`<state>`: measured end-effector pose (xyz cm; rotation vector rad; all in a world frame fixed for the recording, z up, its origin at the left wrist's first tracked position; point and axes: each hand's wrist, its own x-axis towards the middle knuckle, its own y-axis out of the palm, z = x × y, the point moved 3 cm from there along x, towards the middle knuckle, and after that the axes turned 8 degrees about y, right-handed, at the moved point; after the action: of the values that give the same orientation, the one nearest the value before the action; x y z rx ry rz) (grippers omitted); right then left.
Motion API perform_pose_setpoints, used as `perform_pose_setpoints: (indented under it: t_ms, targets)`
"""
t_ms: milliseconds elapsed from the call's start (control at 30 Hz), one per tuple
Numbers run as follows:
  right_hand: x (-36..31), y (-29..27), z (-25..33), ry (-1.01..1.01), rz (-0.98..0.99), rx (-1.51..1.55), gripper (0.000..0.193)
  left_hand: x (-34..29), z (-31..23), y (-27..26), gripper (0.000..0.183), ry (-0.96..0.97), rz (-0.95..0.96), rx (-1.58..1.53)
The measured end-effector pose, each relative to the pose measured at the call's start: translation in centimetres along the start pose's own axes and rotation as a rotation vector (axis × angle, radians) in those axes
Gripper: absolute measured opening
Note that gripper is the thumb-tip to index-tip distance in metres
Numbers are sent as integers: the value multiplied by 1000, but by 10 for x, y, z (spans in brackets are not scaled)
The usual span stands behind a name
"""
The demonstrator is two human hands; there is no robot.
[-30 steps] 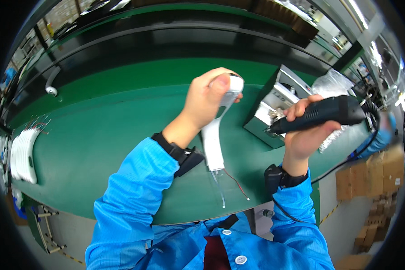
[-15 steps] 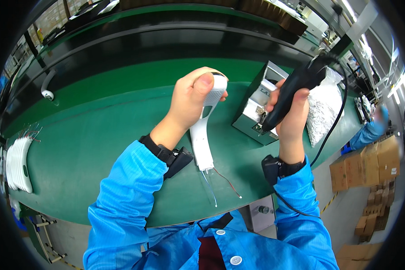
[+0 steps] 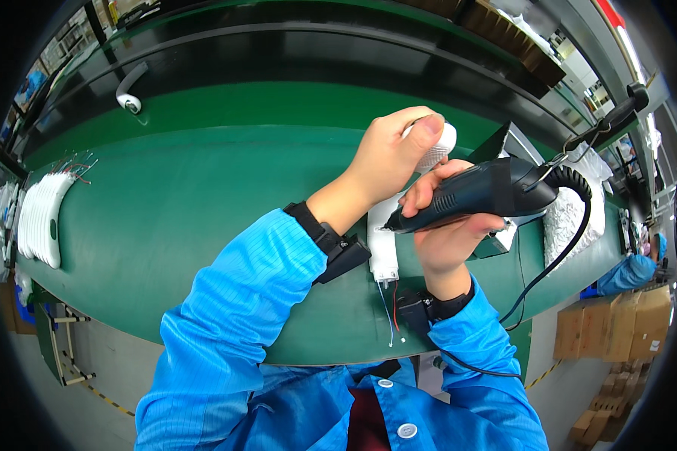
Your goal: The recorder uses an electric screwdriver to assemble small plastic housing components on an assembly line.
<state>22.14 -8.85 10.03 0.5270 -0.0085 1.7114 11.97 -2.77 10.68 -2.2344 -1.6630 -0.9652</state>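
Observation:
My left hand [image 3: 387, 154] is closed round the rounded head of a white curved handle-shaped housing [image 3: 384, 259], its thumb lying on top. The housing's lower end points toward me, with blue and red wires [image 3: 390, 316] trailing from it onto the green bench. My right hand [image 3: 447, 244] grips a black electric screwdriver [image 3: 474, 195], held slantwise over the housing. Its tip is at the housing's middle, just below my left hand; whether it touches a screw is too small to tell. My right hand hides part of the housing.
A black and silver box [image 3: 508, 143] stands behind the screwdriver, beside a clear bag of small white parts [image 3: 572, 225]. A coiled cord [image 3: 583, 203] hangs at the right. White housings [image 3: 37, 225] are stacked far left. A co-worker's blue sleeve [image 3: 628, 276] and cardboard boxes [image 3: 613, 327] are right.
The screwdriver has moved from beside the box, down and left onto the housing, and turned nearly level. My view has shifted, so the bench items sit differently in the picture.

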Motion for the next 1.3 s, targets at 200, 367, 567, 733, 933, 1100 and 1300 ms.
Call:
perform_pose_setpoints:
  t_ms: [200, 367, 567, 733, 933, 1100, 1300]
  targets:
    - [5, 6, -17, 30, -40, -18, 92, -3, -10, -2, 55, -150, 49, -43]
    - [-2, 4, -26, 85, -40, 83, 85, -7, 1, -1, 50, -20, -27, -78]
    - [-2, 1, -21, 57, -36, 106, 82, -4, -6, 2, 41, -92, -16, -52]
    - [-5, 2, -15, 30, -20, 98, 85, 1, -20, -11, 38, 1, 28, 244]
    - [-11, -46, 43, -302, -60, 136, 86, 14, -50, -72, 34, 25, -73, 1045]
    - [-8, -76, 23, -212, -232, 77, 87, 28, -42, -148, 36, 60, -716, 1180]
    - [-4, -78, 9, -188, -166, 39, 83, 38, 67, -174, 50, -108, -342, 1263]
